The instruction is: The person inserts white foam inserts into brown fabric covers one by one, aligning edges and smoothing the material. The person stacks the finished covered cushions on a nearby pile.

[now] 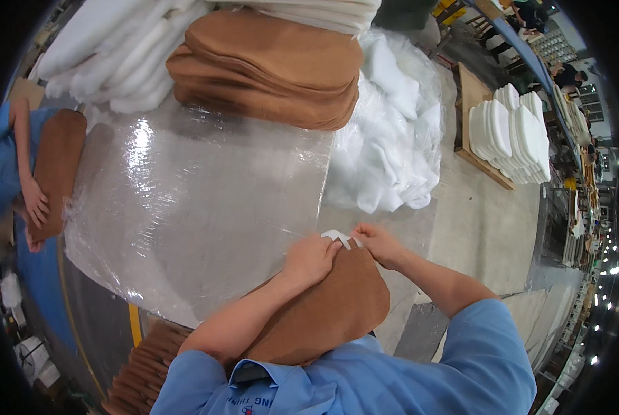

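A brown fabric cushion cover [323,304] with rounded ends lies against my body, slanting from lower left to upper right. At its upper edge a bit of white material [338,237] shows between my hands; whether it is padding or a lining, I cannot tell. My left hand [312,259] is closed on the cover's edge left of the white bit. Just right of it, my right hand [378,243] pinches the same edge with thumb and fingers. Part of the cover is hidden behind my left forearm.
Ahead is a plastic-wrapped table [233,173] bearing a stack of brown covers [268,62] and white pads [116,55]. White fluffy padding [385,131] in clear film bulges at its right. More white pads [506,135] stand farther right. At left, another person's hand [35,202] rests on a brown piece.
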Demonstrator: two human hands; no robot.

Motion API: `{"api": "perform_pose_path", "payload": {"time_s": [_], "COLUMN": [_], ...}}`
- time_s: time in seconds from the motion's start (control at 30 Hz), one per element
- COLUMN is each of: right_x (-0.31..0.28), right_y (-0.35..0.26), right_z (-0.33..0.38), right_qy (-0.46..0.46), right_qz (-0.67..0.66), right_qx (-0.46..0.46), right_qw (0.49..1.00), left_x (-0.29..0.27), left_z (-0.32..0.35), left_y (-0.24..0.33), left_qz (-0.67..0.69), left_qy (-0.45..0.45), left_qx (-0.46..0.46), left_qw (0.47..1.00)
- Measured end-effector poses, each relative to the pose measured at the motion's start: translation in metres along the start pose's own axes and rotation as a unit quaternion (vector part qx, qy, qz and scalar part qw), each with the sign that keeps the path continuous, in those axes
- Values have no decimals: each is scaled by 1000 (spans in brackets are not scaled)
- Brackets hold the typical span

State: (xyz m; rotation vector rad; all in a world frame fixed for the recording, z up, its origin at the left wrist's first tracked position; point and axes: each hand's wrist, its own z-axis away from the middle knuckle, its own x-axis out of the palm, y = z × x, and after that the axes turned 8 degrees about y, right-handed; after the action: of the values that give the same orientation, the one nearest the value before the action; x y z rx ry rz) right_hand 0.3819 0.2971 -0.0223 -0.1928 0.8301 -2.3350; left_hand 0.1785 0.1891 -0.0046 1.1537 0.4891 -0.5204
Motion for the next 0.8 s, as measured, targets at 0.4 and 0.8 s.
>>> {"api": "perform_pose_path", "payload": {"time_s": [0.4, 0.8], "right_x": [-27, -16], "right_y": [-50, -19], "right_z": [0, -15], "right_qy": [-159, 37], "right_qz": [177, 179], "right_qx": [-304, -202], "right_qw": [922, 962], "left_x": [-9, 15], "left_z": [20, -14], "left_y": [13, 10], "left_qz": [-39, -32], "left_qy": [236, 109], "left_qx": [167, 2], "left_qw": [956, 993]}}
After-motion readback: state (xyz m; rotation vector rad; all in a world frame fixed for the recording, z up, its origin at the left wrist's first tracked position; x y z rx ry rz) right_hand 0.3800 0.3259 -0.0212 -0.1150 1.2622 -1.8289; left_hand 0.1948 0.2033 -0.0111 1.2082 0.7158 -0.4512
